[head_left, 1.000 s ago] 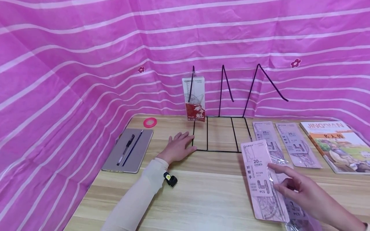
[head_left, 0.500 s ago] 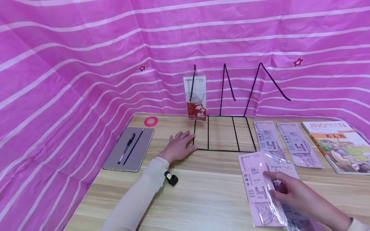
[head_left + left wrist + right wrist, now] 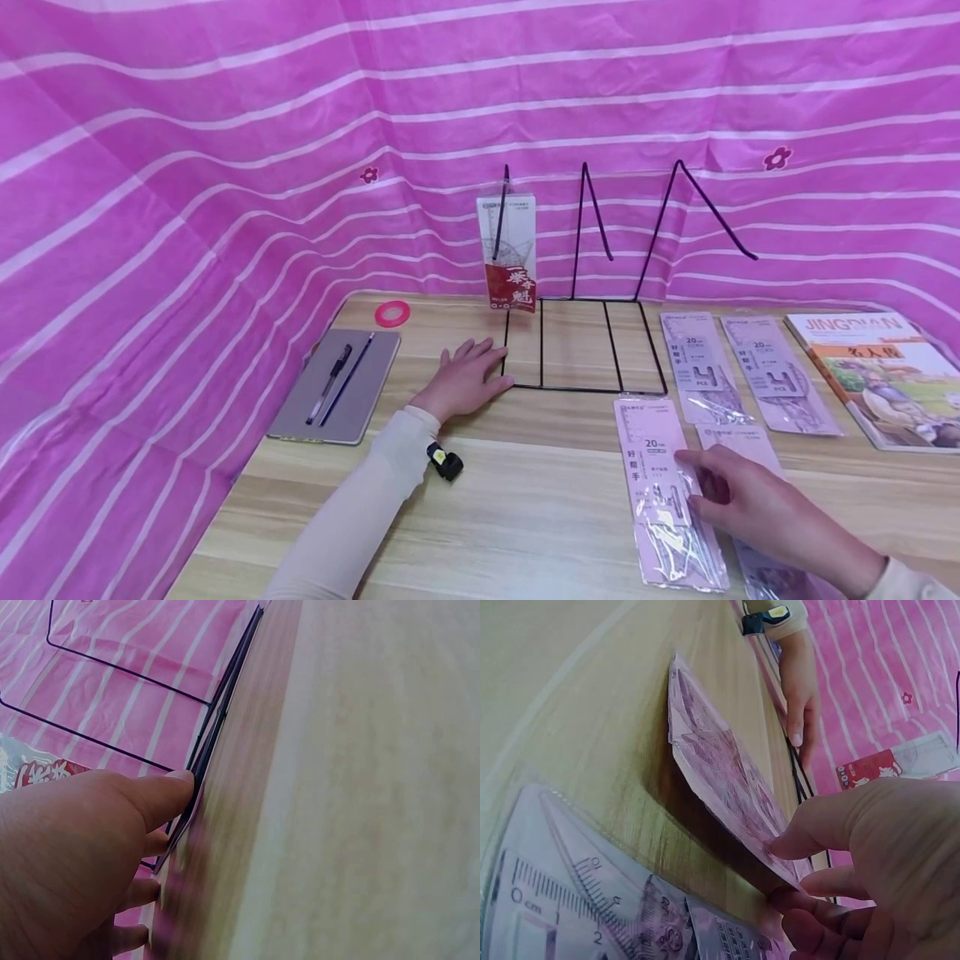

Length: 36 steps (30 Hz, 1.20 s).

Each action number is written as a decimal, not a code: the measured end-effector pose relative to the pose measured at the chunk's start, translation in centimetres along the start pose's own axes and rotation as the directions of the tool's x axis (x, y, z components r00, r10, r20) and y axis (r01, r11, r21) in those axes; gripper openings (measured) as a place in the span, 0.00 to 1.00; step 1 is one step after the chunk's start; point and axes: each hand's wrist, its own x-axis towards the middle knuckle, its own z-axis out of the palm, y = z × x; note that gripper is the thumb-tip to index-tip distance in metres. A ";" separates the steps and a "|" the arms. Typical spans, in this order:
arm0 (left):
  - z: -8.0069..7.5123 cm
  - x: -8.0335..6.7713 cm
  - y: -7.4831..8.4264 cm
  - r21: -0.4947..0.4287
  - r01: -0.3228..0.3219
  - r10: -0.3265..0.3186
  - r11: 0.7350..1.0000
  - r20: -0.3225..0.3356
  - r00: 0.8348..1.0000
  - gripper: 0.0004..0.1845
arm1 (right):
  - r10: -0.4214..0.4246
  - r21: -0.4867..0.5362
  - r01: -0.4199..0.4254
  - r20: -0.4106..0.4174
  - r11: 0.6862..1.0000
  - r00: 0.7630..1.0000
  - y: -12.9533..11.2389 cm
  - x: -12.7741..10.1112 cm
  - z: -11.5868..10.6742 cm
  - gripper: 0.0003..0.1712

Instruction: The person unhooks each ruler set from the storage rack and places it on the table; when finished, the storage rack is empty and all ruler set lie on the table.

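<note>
My left hand (image 3: 480, 371) lies flat on the wooden table, its fingertips against the front left corner of a black wire rack (image 3: 585, 388). The left wrist view shows the thumb (image 3: 169, 796) touching the rack's wire base (image 3: 217, 727). My right hand (image 3: 693, 482) pinches a pink ruler-set packet (image 3: 652, 467) by its right edge. In the right wrist view the thumb lies on top of this packet (image 3: 720, 765), fingers below, with that edge raised off the table. A second packet (image 3: 738, 439) lies partly under this hand. A red-and-white ruler packet (image 3: 510, 250) stands in the rack's left slot.
Two more pink packets (image 3: 701, 367) (image 3: 780, 375) lie right of the rack, with a picture book (image 3: 877, 375) beyond them. At left a grey notebook (image 3: 360, 408) carries two pens (image 3: 330, 392). A pink tape ring (image 3: 392, 313) sits near the pink striped cloth backdrop (image 3: 225, 167).
My right hand has drawn the pink packet towards the near edge and lowered it from a raised tilt to almost flat. The left hand has stayed at the rack.
</note>
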 end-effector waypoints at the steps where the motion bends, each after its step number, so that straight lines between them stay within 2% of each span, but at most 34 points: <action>1: 0.0 0.0 0.0 0.002 0.000 0.000 1.000 -0.003 1.000 0.37 | 0.015 -0.010 -0.015 0.004 1.000 1.000 0.0 0.0 0.0 0.31; 7: 0.0 -0.1 -0.1 0.003 0.006 -0.006 1.000 0.000 1.000 0.37 | 0.045 -0.052 -0.045 -0.003 0.998 0.999 -0.5 0.0 -0.4 0.26; 12: 0.0 -0.2 0.1 -0.003 0.000 0.000 1.000 -0.005 1.000 0.37 | 0.051 -0.110 -0.064 -0.119 0.992 0.992 -0.6 0.6 -1.4 0.14; 16: 0.0 -0.3 0.1 -0.001 0.003 -0.003 1.000 -0.006 1.000 0.37 | 0.037 -0.154 -0.067 -0.195 0.986 0.980 0.3 1.6 -2.6 0.10; 20: 0.0 -0.3 0.1 -0.008 0.004 -0.004 1.000 -0.003 1.000 0.36 | 0.031 -0.127 -0.059 -0.207 0.990 0.978 2.1 2.9 -3.6 0.13; 26: 0.0 -0.2 0.1 0.001 0.002 -0.002 1.000 -0.006 1.000 0.37 | 0.023 -0.056 -0.033 -0.178 0.998 0.984 4.2 5.4 -4.2 0.19; 34: -0.1 0.0 0.1 0.016 -0.005 0.005 1.000 -0.016 1.000 0.37 | -0.128 -0.161 0.101 -0.167 0.982 0.978 5.6 9.0 -3.9 0.30; 36: 0.0 0.0 0.1 0.016 -0.005 0.005 1.000 -0.015 1.000 0.37 | -0.125 -0.161 0.102 -0.141 0.982 0.982 5.6 9.8 -3.9 0.33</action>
